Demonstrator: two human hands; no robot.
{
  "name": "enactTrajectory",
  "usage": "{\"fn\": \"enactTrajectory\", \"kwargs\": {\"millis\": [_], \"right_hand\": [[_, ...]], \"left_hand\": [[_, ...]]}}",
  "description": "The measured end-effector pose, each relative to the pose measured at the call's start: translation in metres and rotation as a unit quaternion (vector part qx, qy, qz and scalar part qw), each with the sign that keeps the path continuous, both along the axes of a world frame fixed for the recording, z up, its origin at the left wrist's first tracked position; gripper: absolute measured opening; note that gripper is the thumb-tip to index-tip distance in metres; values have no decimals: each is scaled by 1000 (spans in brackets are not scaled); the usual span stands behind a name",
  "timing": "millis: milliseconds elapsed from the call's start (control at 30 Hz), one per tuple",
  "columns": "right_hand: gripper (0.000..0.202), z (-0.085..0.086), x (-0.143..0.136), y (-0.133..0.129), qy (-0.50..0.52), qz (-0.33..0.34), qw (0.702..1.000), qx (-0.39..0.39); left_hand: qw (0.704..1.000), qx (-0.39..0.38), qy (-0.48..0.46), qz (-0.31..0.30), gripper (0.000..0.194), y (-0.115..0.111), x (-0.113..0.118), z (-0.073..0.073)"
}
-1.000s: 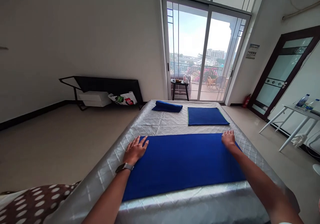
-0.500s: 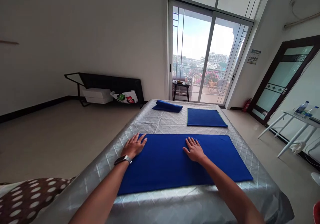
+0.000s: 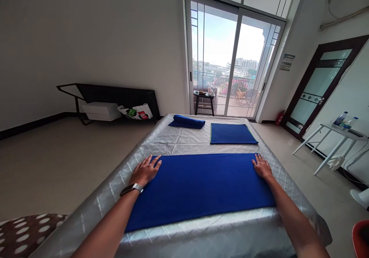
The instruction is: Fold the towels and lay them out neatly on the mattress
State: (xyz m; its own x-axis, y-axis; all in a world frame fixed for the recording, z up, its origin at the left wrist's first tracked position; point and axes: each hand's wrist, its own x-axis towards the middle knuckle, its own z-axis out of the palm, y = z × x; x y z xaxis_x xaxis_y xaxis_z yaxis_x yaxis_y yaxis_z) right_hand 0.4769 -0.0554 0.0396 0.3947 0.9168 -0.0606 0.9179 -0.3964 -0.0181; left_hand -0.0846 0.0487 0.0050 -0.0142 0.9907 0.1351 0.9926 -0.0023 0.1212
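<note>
A long blue cloth (image 3: pixel 198 185) lies spread flat across the near part of a table with a silvery quilted cover (image 3: pixel 161 144). My left hand (image 3: pixel 145 171) rests on the cloth's far left corner, fingers stretched out, a watch on the wrist. At the far right corner, my right hand (image 3: pixel 262 166) lies flat with its fingers extended. Neither hand grips anything. Beyond the cloth lie a folded blue cloth (image 3: pixel 233 133), flat and squarish, and a rolled or bunched blue cloth (image 3: pixel 186 122) to its left.
Brown polka-dot fabric (image 3: pixel 31 233) is at the lower left. A black folding frame (image 3: pixel 115 92) leans by the wall over a white box (image 3: pixel 100 111). On the right stand a white table (image 3: pixel 343 131) with bottles and a red object (image 3: pixel 361 238). Glass sliding doors (image 3: pixel 213 54) are behind.
My right hand has slid right across the cloth, from its middle to its far right corner. My left hand stays at the left corner. The view has shifted slightly.
</note>
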Motion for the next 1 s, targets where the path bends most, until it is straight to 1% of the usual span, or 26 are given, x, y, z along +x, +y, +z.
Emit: {"fn": "enactTrajectory", "kwargs": {"millis": [67,167,267,333,367,433,500,533,600,633,700,767,867,1000], "right_hand": [[64,3,-3,0,-6,-1,1000,-7],[63,12,-8,1,-21,-3,1000,-19],[60,21,-25,8,-35,-2,999,-9],[58,23,-50,15,-38,17,999,11],[58,23,-67,19,-32,39,999,21],[57,20,-104,28,-1,104,994,39],[58,15,-138,35,44,175,983,38],[59,12,-152,37,64,201,977,30],[60,7,-167,40,92,226,970,10],[60,5,-168,41,101,227,969,0],[60,3,-159,39,107,216,970,-12],[60,2,-137,34,103,191,976,-13],[59,5,-93,20,87,134,987,-13],[58,13,-34,0,62,46,997,-15]], "left_hand": [[1000,-3,4,5,59,-1,1,1],[1000,-5,4,14,60,-3,5,5],[1000,-13,-2,15,59,-6,8,9],[1000,-15,-5,12,59,-7,9,10],[1000,-13,-6,11,59,-8,9,11],[1000,-7,-9,10,59,-8,10,11],[1000,-2,-12,10,58,-7,9,11],[1000,-1,-14,7,58,-7,8,10],[1000,-5,-14,0,59,-5,6,9],[1000,-8,-13,-3,60,-4,4,8],[1000,-11,-8,-4,61,-2,1,6],[1000,-7,-2,-5,61,0,-2,2],[1000,-1,-6,-4,60,4,-4,-2],[1000,6,-18,1,58,5,-4,-3]]}}
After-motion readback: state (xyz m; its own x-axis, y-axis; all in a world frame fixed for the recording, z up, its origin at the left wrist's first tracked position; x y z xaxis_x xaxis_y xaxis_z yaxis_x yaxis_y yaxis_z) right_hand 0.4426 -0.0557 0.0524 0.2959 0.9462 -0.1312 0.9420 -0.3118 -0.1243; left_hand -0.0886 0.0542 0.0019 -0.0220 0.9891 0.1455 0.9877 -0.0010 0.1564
